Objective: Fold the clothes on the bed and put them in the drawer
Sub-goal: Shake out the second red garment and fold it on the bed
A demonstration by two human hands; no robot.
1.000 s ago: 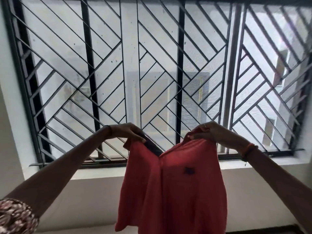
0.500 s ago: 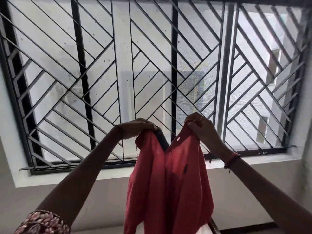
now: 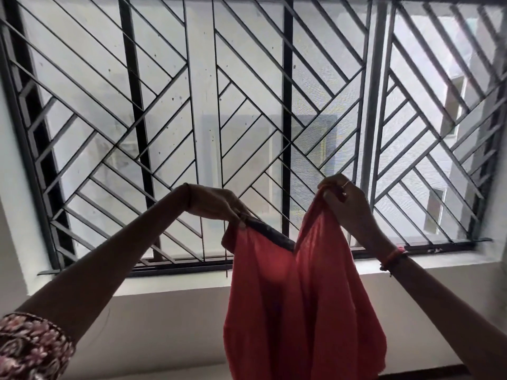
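While both arms reach up and forward, the left hand pinches the red shirt at its dark collar, fingers curled onto the cloth. The right hand, a little higher, grips the other shoulder in bunched fingers. The shirt hangs in the air between them, before a window grille, a pale sill and a wall. Its hem is cut off below, and backlight darkens both hands.

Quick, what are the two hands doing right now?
Left hand: pinching the top of the red shirt by its dark collar.
Right hand: gripping the shirt's other top corner, holding it up in the air.
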